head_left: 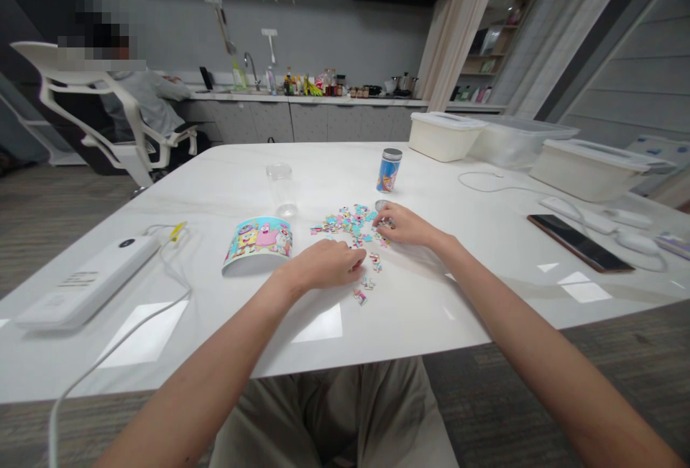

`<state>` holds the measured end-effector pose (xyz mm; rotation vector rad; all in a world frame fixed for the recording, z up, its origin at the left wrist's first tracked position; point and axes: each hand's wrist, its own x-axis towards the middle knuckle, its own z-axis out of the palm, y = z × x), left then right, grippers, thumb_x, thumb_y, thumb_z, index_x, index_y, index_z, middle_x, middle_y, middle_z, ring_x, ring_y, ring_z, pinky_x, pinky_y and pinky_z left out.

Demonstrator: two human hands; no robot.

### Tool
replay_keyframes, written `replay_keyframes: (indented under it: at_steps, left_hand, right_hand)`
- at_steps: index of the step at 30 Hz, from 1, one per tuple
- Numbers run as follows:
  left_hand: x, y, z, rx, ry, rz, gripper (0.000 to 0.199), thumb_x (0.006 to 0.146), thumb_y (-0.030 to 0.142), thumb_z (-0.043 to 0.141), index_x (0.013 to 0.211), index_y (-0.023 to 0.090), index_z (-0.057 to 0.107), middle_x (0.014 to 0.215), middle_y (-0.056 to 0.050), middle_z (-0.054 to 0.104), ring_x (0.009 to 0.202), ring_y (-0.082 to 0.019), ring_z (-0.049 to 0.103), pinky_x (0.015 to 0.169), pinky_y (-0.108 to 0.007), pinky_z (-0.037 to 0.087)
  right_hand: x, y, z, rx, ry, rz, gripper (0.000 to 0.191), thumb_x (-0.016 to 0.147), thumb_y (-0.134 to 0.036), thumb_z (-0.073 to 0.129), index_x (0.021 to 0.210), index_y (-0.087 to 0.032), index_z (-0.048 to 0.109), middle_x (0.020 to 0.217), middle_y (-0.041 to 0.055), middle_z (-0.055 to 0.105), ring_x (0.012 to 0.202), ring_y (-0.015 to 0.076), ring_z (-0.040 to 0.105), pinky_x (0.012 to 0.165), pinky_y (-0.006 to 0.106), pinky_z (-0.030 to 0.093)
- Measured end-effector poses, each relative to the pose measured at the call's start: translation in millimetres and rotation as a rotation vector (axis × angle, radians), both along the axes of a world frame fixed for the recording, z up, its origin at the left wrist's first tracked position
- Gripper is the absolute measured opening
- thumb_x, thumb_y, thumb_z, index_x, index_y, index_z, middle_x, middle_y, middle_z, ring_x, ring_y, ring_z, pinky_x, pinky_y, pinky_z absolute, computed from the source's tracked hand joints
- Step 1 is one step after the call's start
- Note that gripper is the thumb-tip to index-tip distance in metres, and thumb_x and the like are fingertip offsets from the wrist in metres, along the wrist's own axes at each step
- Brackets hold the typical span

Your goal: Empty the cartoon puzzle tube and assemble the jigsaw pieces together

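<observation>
A loose heap of small jigsaw puzzle pieces (350, 222) lies on the white table, with several more pieces (360, 297) set apart nearer to me. My left hand (335, 264) rests at the near left side of the heap, its fingers curled in; whatever they hold is hidden. At the heap's right edge my right hand (399, 223) has its fingers bent down and closed among the pieces. Just behind it shows a silvery round lid (382, 205). Left of the heap a curved picture sheet (259, 244) with cartoon figures stands arched on the table.
Behind the sheet stands a clear plastic jar (282, 191). A blue printed canister (389, 170) is farther back. Lidded bins (587, 170), a phone (579, 241) and cables lie right; a white power strip (91, 281) lies left. A person (143, 101) sits beyond the table.
</observation>
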<state>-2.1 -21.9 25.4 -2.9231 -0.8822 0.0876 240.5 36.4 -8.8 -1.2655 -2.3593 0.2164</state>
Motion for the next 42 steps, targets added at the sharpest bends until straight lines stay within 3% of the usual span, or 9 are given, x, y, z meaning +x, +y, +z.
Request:
replay_keyframes:
  at_steps: [8, 12, 15, 19, 22, 28, 36, 42]
  left_hand:
    - [0, 0, -0.4, -0.015, -0.019, 0.004, 0.021, 0.092, 0.029, 0.043, 0.09, 0.02, 0.061, 0.068, -0.005, 0.064, 0.061, -0.019, 0.062, 0.058, -0.028, 0.041]
    - [0, 0, 1.0, -0.015, -0.008, 0.003, 0.022, 0.092, 0.029, 0.042, 0.091, 0.019, 0.062, 0.069, -0.006, 0.064, 0.061, -0.018, 0.062, 0.057, -0.027, 0.04]
    - [0, 0, 1.2, -0.01, 0.006, 0.001, 0.023, 0.092, 0.028, 0.041, 0.092, 0.019, 0.062, 0.07, -0.006, 0.065, 0.061, -0.018, 0.062, 0.056, -0.027, 0.038]
    - [-1, 2, -0.9, 0.001, 0.001, -0.012, 0.023, 0.092, 0.029, 0.042, 0.095, 0.019, 0.063, 0.072, -0.006, 0.066, 0.063, -0.02, 0.063, 0.057, -0.028, 0.039]
    - [-3, 4, -0.7, 0.018, 0.001, -0.007, 0.024, 0.092, 0.029, 0.042, 0.098, 0.019, 0.063, 0.073, -0.007, 0.067, 0.065, -0.021, 0.064, 0.059, -0.029, 0.041]
    - [-4, 5, 5.5, 0.021, 0.03, 0.045, 0.028, 0.092, 0.028, 0.041, 0.091, 0.017, 0.067, 0.069, -0.007, 0.066, 0.066, -0.02, 0.064, 0.063, -0.029, 0.044]
    - [-5, 2, 12.8, -0.061, -0.016, 0.043, 0.027, 0.092, 0.028, 0.044, 0.102, 0.021, 0.068, 0.074, -0.005, 0.068, 0.065, -0.018, 0.062, 0.062, -0.027, 0.043]
    - [-8, -1, 21.5, -0.23, -0.054, 0.048, 0.04, 0.087, 0.054, 0.053, 0.077, 0.019, 0.069, 0.066, -0.004, 0.063, 0.062, -0.016, 0.057, 0.057, -0.026, 0.037]
  right_hand:
    - [-4, -5, 13.1, 0.021, 0.08, 0.012, 0.01, 0.073, -0.013, 0.058, 0.077, -0.018, 0.065, 0.083, 0.0047, 0.065, 0.082, 0.0184, 0.058, 0.08, 0.031, 0.045]
    - [-7, -9, 20.1, -0.141, 0.214, -0.019, 0.011, 0.077, -0.021, 0.059, 0.082, -0.017, 0.068, 0.078, 0.0024, 0.067, 0.072, 0.0146, 0.059, 0.07, 0.027, 0.045]
    - [-12, -14, 24.7, -0.314, 0.217, 0.076, 0.019, 0.08, -0.027, 0.06, 0.089, -0.017, 0.072, 0.077, 0.0026, 0.069, 0.066, 0.013, 0.058, 0.063, 0.025, 0.045]
    - [-20, -22, 28.4, -0.445, 0.154, 0.207, 0.022, 0.081, -0.023, 0.058, 0.095, -0.018, 0.075, 0.085, 0.0039, 0.073, 0.07, 0.0135, 0.061, 0.063, 0.025, 0.046]
    - [-26, -28, 30.5, -0.469, 0.148, 0.239, 0.021, 0.08, -0.021, 0.06, 0.095, -0.019, 0.074, 0.091, 0.0042, 0.074, 0.077, 0.0138, 0.063, 0.066, 0.025, 0.047]
    - [-35, -36, 32.5, -0.531, 0.141, 0.246, 0.013, 0.077, -0.018, 0.062, 0.085, -0.017, 0.073, 0.077, 0.0014, 0.07, 0.066, 0.0112, 0.061, 0.059, 0.022, 0.045]
    - [-44, -38, 26.0, -0.523, 0.119, 0.364, 0.011, 0.077, -0.02, 0.065, 0.082, -0.018, 0.075, 0.076, 0.0006, 0.067, 0.065, 0.0106, 0.054, 0.062, 0.024, 0.043]
    - [-45, -40, 30.4, -0.505, 0.094, 0.403, 0.013, 0.079, -0.021, 0.064, 0.084, -0.017, 0.075, 0.08, 0.0027, 0.067, 0.068, 0.0115, 0.055, 0.064, 0.026, 0.043]
